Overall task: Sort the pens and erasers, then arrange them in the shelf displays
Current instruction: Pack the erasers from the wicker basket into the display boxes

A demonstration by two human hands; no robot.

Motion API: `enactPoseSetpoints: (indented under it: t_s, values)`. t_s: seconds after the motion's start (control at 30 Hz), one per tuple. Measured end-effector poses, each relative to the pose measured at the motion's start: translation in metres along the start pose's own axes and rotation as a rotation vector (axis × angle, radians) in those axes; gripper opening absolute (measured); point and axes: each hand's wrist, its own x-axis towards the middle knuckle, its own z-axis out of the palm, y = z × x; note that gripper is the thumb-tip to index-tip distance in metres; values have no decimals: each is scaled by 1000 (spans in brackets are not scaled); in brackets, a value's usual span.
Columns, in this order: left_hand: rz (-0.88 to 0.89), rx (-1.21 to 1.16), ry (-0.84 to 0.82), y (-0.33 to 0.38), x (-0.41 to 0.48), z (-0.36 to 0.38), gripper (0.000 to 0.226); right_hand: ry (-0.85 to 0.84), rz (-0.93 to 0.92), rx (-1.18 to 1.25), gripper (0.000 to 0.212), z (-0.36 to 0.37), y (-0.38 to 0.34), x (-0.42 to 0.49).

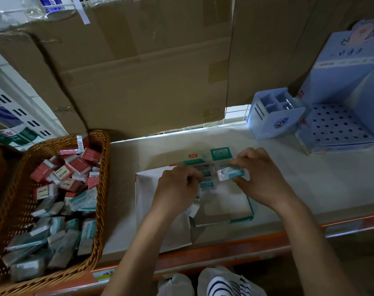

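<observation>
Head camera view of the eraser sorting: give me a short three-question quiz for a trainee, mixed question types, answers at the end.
1. True or false: the wicker basket holds erasers of one colour only.
2. The right grip holds: A a pen; B a teal-wrapped eraser; C a roll of tape.
3. On which side of the teal display box stands the blue holed pen stand?
Key: 1 false, red and teal packs lie mixed; 2 B; 3 the person's right.
</observation>
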Motion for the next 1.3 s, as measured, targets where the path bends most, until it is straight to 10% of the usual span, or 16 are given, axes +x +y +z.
enactPoseSetpoints:
  t_s: [0.43,1.07,1.3]
  values:
    - [-25,118,-73,4,4,0,30,84,62,-54,20,35,-9,-3]
    - [-171,-323,57,5,5,-3,32,177,5,-74,34,34,-15,-3]
    - [-80,-422,85,10,4,-1,41,-161,-65,612,45,10,-48,-4]
